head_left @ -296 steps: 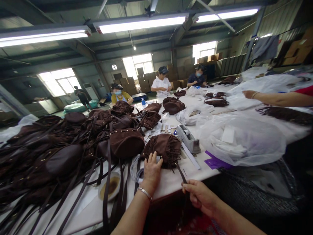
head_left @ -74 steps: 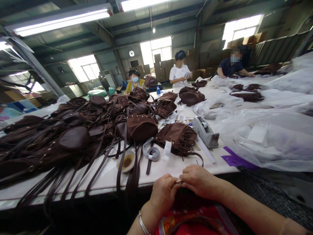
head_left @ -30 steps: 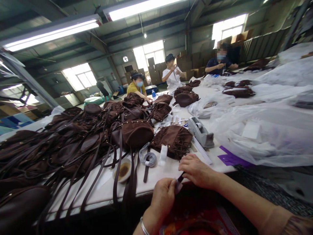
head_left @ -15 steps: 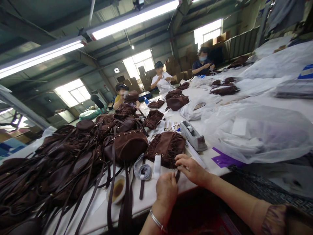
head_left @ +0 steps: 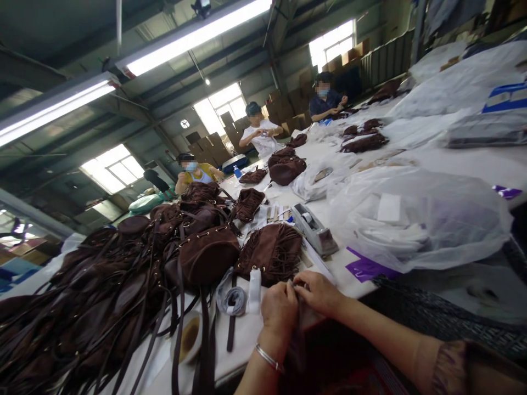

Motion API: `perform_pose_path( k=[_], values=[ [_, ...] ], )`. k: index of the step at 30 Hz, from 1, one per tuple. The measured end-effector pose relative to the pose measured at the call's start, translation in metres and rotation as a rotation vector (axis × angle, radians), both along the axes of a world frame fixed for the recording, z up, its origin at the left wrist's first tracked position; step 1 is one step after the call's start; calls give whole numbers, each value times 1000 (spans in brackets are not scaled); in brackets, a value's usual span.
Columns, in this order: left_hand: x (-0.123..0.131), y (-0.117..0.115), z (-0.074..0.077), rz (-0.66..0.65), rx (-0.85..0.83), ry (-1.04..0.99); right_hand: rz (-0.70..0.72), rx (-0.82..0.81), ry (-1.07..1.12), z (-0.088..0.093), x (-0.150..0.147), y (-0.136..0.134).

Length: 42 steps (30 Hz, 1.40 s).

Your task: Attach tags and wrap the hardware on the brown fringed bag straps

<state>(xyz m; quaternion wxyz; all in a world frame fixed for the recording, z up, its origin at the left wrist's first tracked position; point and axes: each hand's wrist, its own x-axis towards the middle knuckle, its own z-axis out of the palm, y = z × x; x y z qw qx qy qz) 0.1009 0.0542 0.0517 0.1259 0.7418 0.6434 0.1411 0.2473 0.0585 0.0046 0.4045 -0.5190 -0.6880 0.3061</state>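
Left hand (head_left: 279,311) and right hand (head_left: 320,292) meet over the table edge, fingers curled nearly closed, both pinching what seems to be a dark strap (head_left: 301,318) (mostly hidden by the knuckles, so its ends can't be told). Holding it from two sides probably steadies that one small spot for the fingertips. Just beyond, at eleven o'clock from the hands, the fringed bag (head_left: 269,249) lies flat, its eyelets towards the person, presumably for easy reach. At ten, a white roll (head_left: 254,292) and a grey coil (head_left: 231,300) sit side by side, likely kept handy. At one stands the tape dispenser (head_left: 313,230), near but out of the fingers' way. Loose plastic (head_left: 448,219) bulges at two, apart from the bag heap (head_left: 119,269) at nine, perhaps to avoid tangling. Co-workers sit or stand between eleven and one.
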Motion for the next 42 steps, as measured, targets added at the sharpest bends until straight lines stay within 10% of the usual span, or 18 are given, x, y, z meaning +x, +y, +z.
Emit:
perform_pose_path(
  k=[9, 27, 36, 42],
  values=[
    [-19, -9, -21, 51, -149, -331, -12, -114, -76, -1, -1, 7],
    [-4, 2, -10, 44, -185, -243, -16, -102, -30, 4, 1, -21],
    [2, 24, -9, 10, -202, -339, -137, -454, 542, 1, -31, -44],
    [-28, -20, -2, -169, -334, -783, -146, -584, 985, 13, -28, -33]
  ],
)
